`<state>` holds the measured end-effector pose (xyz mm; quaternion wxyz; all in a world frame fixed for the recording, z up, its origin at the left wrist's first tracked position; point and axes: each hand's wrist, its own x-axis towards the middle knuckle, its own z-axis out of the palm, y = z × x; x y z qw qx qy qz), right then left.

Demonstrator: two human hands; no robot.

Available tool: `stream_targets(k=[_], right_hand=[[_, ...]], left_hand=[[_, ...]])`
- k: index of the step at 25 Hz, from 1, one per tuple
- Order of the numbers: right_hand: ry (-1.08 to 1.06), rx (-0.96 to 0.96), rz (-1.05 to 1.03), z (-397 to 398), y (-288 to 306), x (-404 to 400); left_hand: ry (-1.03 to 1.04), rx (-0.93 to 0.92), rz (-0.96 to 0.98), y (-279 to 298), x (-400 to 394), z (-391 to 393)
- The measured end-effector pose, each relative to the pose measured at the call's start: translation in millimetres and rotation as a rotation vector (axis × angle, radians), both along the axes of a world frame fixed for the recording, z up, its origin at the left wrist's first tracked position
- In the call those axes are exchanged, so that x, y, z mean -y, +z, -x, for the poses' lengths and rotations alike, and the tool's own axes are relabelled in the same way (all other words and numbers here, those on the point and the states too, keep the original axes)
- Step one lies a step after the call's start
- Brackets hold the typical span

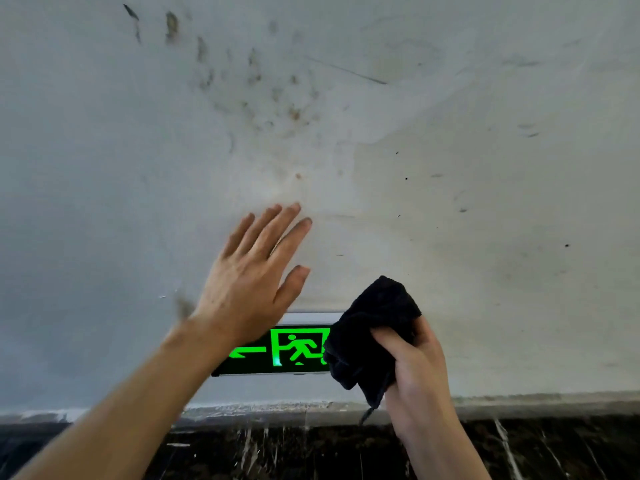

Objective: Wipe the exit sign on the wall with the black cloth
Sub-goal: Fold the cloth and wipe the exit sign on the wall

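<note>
So the wall [450,168] fills pretty much my whole view, stained and scuffed, with a dark speckled floor [311,452] along the bottom. Low on the wall sits the exit sign [294,348], lit green with the running-man figure and an arrow pointing to 9 o'clock.

My left hand [249,282] rests flat on the wall at about 11 o'clock from the sign, fingers [273,230] spread open and holding nothing, with the heel of the palm covering the sign's upper left corner. My right hand [415,368] has its fingers curled tight around the black cloth [367,337], bunched into a wad.

The cloth lies at 3 o'clock of the sign, overlapping its right end; I can't tell whether it's actually touching the face there.

How I'd do this bit well: I reckon long flat passes toward 9 o'clock, with light pressure so the housing doesn't get knocked. My left wrist would need to lift clear, or that corner gets missed.
</note>
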<state>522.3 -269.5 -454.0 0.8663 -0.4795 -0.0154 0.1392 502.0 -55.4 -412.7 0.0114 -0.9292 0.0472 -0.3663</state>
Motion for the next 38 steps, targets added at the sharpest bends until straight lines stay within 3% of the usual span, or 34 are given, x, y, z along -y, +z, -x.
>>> stream_targets(k=[4, 5, 8, 11, 14, 16, 20, 24, 27, 31, 33, 38], right_hand=[[0.037, 0.193, 0.262, 7.7, 7.5, -6.4], [0.067, 0.25, 0.321, 11.0, 10.1, -8.7], [0.129, 0.376, 0.479, 18.5, 17.5, -19.0], [0.172, 0.47, 0.718, 15.2, 19.4, -32.5], [0.194, 0.497, 0.725, 4.9, 30.0, -48.9], [0.017, 0.678, 0.75, -6.1, 44.8, -58.9], [-0.568, 1.286, 1.008, -55.5, 73.4, -71.4], [-0.648, 1.638, 1.311, -109.1, 81.6, -76.8], [-0.679, 1.712, 1.392, -128.3, 72.3, -82.0], [-0.787, 1.749, 1.368, -139.2, 67.4, -88.8], [-0.843, 1.765, 1.328, -142.2, 66.1, -92.0], [-0.961, 1.804, 1.257, -148.3, 62.1, -96.3]], left_hand=[[-0.252, -0.373, 1.184, -25.7, 30.6, 34.8], [-0.337, -0.43, 1.381, -34.8, 33.4, 39.0], [-0.508, -0.518, 1.67, -55.0, 41.7, 51.5], [-0.517, -0.518, 1.865, -65.7, 46.2, 60.8], [-0.514, -0.47, 2.019, -69.0, 43.1, 63.8], [-0.461, -0.398, 2.066, -66.3, 36.3, 66.5], [-0.254, -0.2, 2.105, -63.1, 11.0, 78.3], [-0.039, -0.003, 1.998, -59.5, -24.2, 88.8], [0.135, 0.13, 1.815, -61.1, -49.7, 90.5], [0.482, 0.211, 1.282, -70.7, -73.0, 79.4], [0.554, 0.23, 1.093, -78.6, -78.7, 70.8], [0.495, 0.177, 1.098, -117.5, -76.3, 59.9]])
